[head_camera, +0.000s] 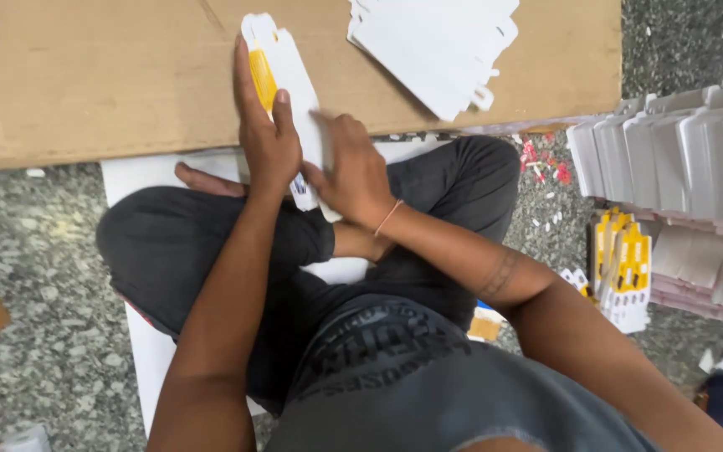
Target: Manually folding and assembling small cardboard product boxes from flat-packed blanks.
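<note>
Both hands, left [265, 138] and right [351, 172], press one flat carton [288, 75] against the cardboard sheet [85, 75]. Folded cartons [679, 155] stand stacked at right; flat blanks [433, 42] remain ahead.

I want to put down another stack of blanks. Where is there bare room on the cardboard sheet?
The cardboard sheet is bare left of the left hand. Right of the yellow-and-white carton blank it is crowded by the right hand and the white blank pile.
</note>
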